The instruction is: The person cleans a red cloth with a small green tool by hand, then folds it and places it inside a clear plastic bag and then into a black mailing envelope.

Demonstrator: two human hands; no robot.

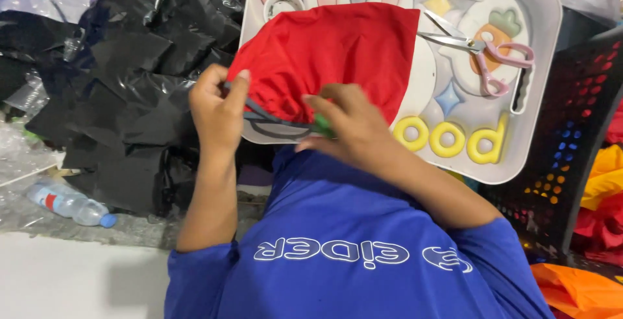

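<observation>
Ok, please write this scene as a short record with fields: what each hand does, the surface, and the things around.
left hand: pinches a dark cord at the gathered edge of the red cloth bag
right hand: grips the same edge, with a small green piece at its fingertips
surface: grey tray with cartoon shapes
on tray: pink-handled scissors, lying open
left side: black plastic sheets, plastic bottle
right side: black perforated basket, orange and red cloth
</observation>
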